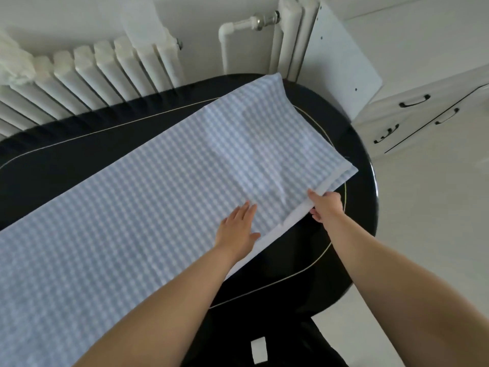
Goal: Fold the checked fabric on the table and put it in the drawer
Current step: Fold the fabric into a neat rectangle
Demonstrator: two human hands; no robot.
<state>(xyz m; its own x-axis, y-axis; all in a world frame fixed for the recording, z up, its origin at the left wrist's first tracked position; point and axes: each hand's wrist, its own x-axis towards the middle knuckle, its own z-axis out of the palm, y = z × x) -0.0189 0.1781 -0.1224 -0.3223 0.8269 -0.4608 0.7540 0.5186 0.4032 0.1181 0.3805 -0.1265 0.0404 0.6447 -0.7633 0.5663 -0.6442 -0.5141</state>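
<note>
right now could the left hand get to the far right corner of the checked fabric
Probably yes. The left hand lies flat on the checked fabric, and nothing stands between it and that corner on the table. It looks a long stretch, though; a lean may be needed.

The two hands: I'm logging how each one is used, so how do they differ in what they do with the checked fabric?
The left hand lies flat, fingers straight, pressing on top of the checked fabric. The right hand curls its fingers round the fabric's near edge, pinching it, and sits over the black table beside the cloth. Both touch the fabric.
</note>
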